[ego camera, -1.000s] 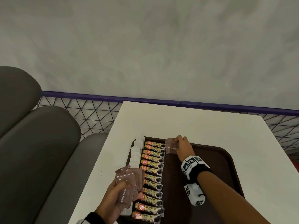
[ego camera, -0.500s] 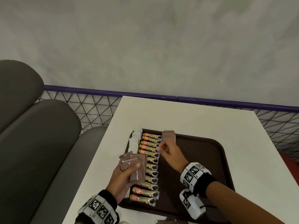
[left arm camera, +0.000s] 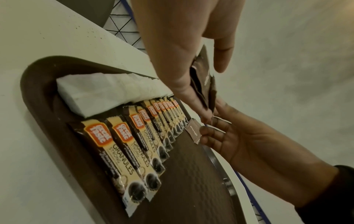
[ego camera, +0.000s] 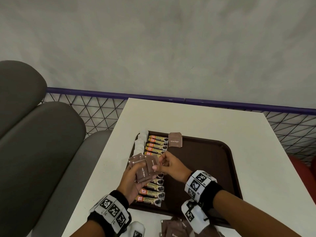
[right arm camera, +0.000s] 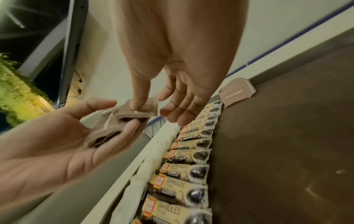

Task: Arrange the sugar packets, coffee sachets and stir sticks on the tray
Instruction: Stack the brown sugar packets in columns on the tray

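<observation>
My left hand grips a fanned stack of brown sugar packets above the tray's left side. My right hand meets it from the right and pinches the top packet with thumb and forefinger, its other fingers loose. One brown sugar packet lies flat at the far end of the dark brown tray, beside a column of coffee sachets. White packets line the tray's left edge. The wrist views show the same stack, sachets and lone packet. No stir sticks are in view.
More brown packets lie on the white table by the tray's near edge. A grey cushioned bench stands to the left. A purple rail with wire mesh runs behind the table.
The right hand let go of a brown packet at the tray's far end and drew back to the left hand's stack, where it now pinches the top packet. The view dipped lower.
</observation>
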Motion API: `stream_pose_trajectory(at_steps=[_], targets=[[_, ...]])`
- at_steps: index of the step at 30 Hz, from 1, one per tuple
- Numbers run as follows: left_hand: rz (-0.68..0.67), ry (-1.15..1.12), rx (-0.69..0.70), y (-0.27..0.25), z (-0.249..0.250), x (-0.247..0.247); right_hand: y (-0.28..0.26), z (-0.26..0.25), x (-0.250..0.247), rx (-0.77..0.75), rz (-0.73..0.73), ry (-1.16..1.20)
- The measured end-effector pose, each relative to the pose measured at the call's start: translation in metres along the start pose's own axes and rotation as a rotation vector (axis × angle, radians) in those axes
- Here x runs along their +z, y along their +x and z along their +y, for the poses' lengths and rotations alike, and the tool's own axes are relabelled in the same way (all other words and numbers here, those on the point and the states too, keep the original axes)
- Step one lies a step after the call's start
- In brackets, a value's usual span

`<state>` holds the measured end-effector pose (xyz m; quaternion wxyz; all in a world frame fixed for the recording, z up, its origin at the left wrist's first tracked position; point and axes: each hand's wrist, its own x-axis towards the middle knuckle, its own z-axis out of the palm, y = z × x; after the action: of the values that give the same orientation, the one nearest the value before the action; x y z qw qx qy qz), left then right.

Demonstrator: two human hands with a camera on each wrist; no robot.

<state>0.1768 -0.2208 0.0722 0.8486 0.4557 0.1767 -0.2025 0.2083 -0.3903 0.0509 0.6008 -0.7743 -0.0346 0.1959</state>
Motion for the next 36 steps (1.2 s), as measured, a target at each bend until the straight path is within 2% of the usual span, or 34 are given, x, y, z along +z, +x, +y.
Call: stream_pose_trajectory(at_steps=[5, 8, 13, 15, 24, 31, 36], targets=[[-0.015, 0.018, -0.005, 0.001, -0.002, -0.002, 0.007, 0.0, -0.009, 0.048, 0.04, 0.204], [-0.008, 0.019, -0.002, 0.001, -0.001, -0.005, 0.012, -0.001, -0.022, 0.071, 0.145, 0.25], [0.026, 0.018, -0.007, 0.002, 0.001, -0.021, 0.035, 0.019, -0.058, 0.151, 0.486, 0.026], [0.026, 0.016, -0.01, 0.002, 0.004, -0.026, 0.043, 0.023, -0.067, 0.172, 0.562, -0.066], [0.019, -0.009, -0.032, 0.001, 0.015, -0.03, 0.077, 0.041, -0.068, 0.224, 0.598, -0.214], [-0.038, 0.0, -0.032, 0.002, 0.018, -0.029, 0.088, 0.052, -0.066, 0.204, 0.644, -0.282], [-0.004, 0.04, -0.017, 0.005, 0.018, -0.03, 0.088, 0.052, -0.066, 0.163, 0.632, -0.435]])
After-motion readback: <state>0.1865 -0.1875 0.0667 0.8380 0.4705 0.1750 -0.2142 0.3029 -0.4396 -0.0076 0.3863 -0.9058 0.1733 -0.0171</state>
